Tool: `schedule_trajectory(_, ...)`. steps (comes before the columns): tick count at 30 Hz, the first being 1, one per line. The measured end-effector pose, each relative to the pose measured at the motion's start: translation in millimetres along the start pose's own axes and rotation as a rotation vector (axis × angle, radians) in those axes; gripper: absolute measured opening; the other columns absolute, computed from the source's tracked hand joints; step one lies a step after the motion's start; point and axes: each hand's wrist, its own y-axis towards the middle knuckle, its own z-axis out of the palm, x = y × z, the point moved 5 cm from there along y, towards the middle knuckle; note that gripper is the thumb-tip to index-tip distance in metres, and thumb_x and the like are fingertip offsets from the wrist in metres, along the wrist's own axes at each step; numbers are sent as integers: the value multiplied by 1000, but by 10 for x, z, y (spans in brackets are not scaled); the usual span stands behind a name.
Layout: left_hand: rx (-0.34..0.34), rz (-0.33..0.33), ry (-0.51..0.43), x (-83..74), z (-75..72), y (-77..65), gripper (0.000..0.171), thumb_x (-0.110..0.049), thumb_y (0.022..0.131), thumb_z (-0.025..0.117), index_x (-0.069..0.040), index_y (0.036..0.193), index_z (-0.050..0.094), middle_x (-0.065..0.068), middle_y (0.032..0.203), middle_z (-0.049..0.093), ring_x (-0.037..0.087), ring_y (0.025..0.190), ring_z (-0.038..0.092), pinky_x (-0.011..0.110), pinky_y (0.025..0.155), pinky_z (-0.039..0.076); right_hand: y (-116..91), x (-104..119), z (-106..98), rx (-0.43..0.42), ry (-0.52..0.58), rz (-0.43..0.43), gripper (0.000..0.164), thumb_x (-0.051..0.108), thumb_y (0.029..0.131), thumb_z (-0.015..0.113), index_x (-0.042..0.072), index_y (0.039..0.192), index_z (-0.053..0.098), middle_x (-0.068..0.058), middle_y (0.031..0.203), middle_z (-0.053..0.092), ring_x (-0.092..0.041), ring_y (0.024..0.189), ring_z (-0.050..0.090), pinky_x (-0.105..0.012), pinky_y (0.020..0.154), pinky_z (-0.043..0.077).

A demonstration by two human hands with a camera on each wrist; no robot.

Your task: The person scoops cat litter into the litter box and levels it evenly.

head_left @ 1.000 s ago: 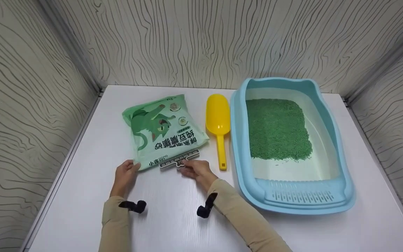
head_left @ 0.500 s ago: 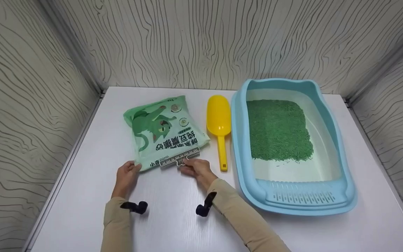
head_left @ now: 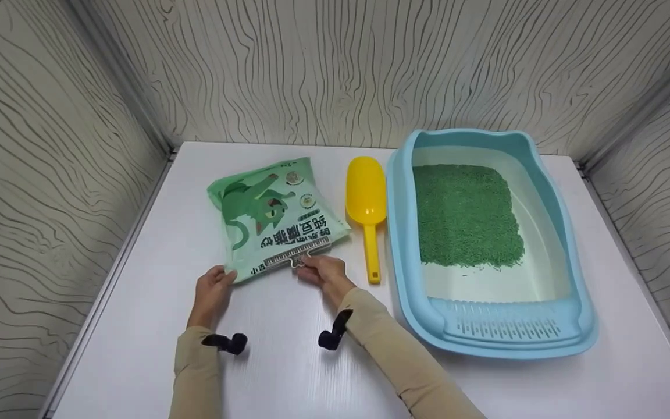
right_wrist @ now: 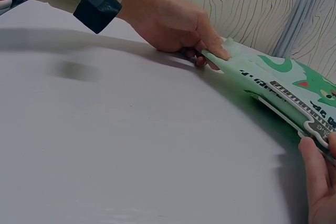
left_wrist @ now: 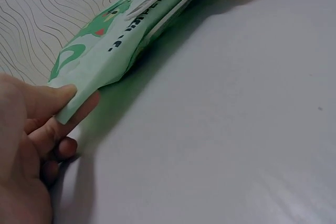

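Observation:
A green bag of cat litter [head_left: 253,218] with a cat print lies flat on the white table. My left hand [head_left: 211,291] pinches its near left corner between thumb and fingers, also plain in the left wrist view [left_wrist: 31,129]. A bag clip [head_left: 288,256] with a piano-key pattern lies along the bag's near edge. The thumb and fingers of my right hand [head_left: 326,274] pinch its grip tab. In the right wrist view the clip [right_wrist: 304,106] has one bar above the bag's edge and the other below, standing apart.
To the right of the bag lies a yellow scoop [head_left: 366,195], handle toward me. Beside it stands a light-blue litter box [head_left: 400,244] with green pellets [head_left: 466,218] in it. Patterned panels [head_left: 341,70] rise behind the table and at both sides.
My right hand has moved the clip away from me, from the bag's near edge farther over the printed front. The left hand keeps its pinch on the corner.

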Motion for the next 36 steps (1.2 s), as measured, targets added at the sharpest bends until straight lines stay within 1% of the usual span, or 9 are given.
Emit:
schedule_trajectory(8, -11, -19, 41, 14, -3, -14, 29, -20, 94, 57, 3, 112, 60, -2, 89, 71, 2, 81, 54, 19, 81, 39, -17, 5, 10, 65, -31, -3, 26, -1, 85, 67, -10, 109, 64, -6, 72, 71, -21, 73, 74, -36, 82, 60)
schedule_trajectory(12, -12, -7, 21, 11, -5, 3, 26, -17, 94, 57, 4, 109, 58, -5, 84, 68, 3, 77, 51, 17, 76, 39, -25, 2, 2, 109, -78, 5, 30, 5, 90, 63, -8, 117, 61, -15, 92, 75, -26, 90, 74, -39, 90, 57)
schedule_trajectory(17, 2, -21, 14, 11, -33, 19, 26, -18, 94, 56, 2, 110, 55, 0, 91, 70, 2, 79, 52, 17, 77, 39, -73, 1, 32, 151, -98, 26, 31, 10, 94, 58, -7, 120, 60, -21, 112, 71, -29, 105, 70, -41, 96, 55)
schedule_trajectory(23, 24, -56, 68, -3, -69, -19, 27, -22, 96, 53, 1, 111, 52, 0, 92, 68, 7, 80, 50, 22, 77, 38, -203, 29, 66, 133, -216, 26, 31, 10, 92, 60, -6, 118, 61, -18, 105, 72, -22, 91, 70, -40, 96, 55)
schedule_trajectory(27, 14, -67, 91, -82, -51, -89, 37, -24, 97, 49, 4, 120, 50, 16, 106, 66, 21, 95, 56, 30, 85, 43, -308, 105, 67, 116, -314, 17, 31, 8, 89, 60, -6, 116, 62, -18, 106, 71, -18, 84, 66, -39, 94, 56)
schedule_trajectory(29, -10, -69, 106, -135, -41, -131, 45, -24, 97, 46, 7, 130, 44, 25, 124, 59, 32, 112, 55, 40, 96, 45, -363, 171, 71, 128, -349, -3, 31, 7, 88, 60, -6, 116, 62, -20, 110, 71, -21, 89, 69, -39, 94, 56)
schedule_trajectory(31, -63, -42, 157, -198, -27, -163, 50, -21, 96, 45, 8, 137, 38, 30, 137, 49, 39, 127, 46, 48, 108, 40, -425, 266, 78, 157, -385, -46, 32, 7, 89, 58, -6, 117, 61, -23, 117, 68, -27, 99, 70, -40, 96, 55)
schedule_trajectory(33, -134, 4, 224, -282, -7, -182, 54, -18, 95, 46, 8, 141, 34, 31, 142, 42, 43, 135, 37, 54, 114, 32, -485, 385, 73, 178, -433, -107, 33, 8, 90, 57, -6, 120, 59, -23, 121, 66, -31, 111, 67, -40, 98, 54)
schedule_trajectory(36, -229, 95, 319, -453, 57, -198, 55, -18, 94, 50, 6, 142, 34, 28, 145, 39, 43, 137, 32, 57, 114, 26, -560, 574, 53, 185, -493, -197, 35, 10, 92, 55, -7, 123, 57, -23, 124, 63, -34, 116, 63, -39, 99, 53)
